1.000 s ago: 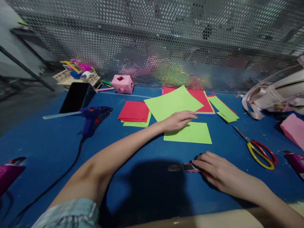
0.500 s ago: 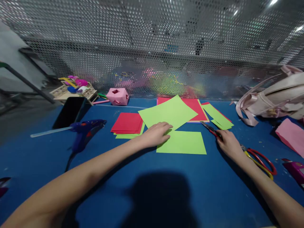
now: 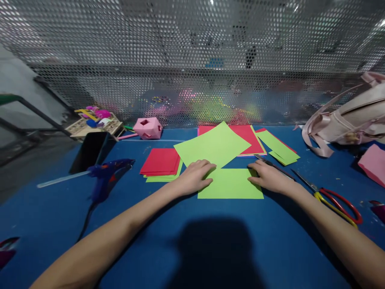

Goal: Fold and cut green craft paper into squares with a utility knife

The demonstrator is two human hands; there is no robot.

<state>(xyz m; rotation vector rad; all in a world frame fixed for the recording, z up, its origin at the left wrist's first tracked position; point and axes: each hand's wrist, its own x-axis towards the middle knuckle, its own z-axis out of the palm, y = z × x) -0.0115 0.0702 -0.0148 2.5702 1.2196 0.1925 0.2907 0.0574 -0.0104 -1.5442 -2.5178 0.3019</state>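
My left hand [image 3: 197,176] rests at the left end of a light-green paper rectangle [image 3: 230,186], thumb apart from the fingers. Its fingertips also lie by the lower corner of a larger green sheet [image 3: 215,144], which is turned at an angle. Across from it, my right hand [image 3: 267,176] touches the rectangle's right end, with thumb and fingers spread. Just behind that hand a dark craft knife [image 3: 275,165] lies on the blue table, partly hidden by it. Scissors [image 3: 333,200] with red and yellow handles lie to the right of my right forearm.
Red and green squares [image 3: 161,161] are stacked at left, near a blue glue gun [image 3: 104,176] and a phone [image 3: 90,150]. A pink folded paper block [image 3: 148,128] stands behind. Red sheets [image 3: 248,138], green strips [image 3: 279,146] and a pale bag [image 3: 351,116] line the perforated metal panel [image 3: 180,80].
My right hand has let go of the craft knife and moved left to the right end of the green rectangle. My left hand stays at its left end.
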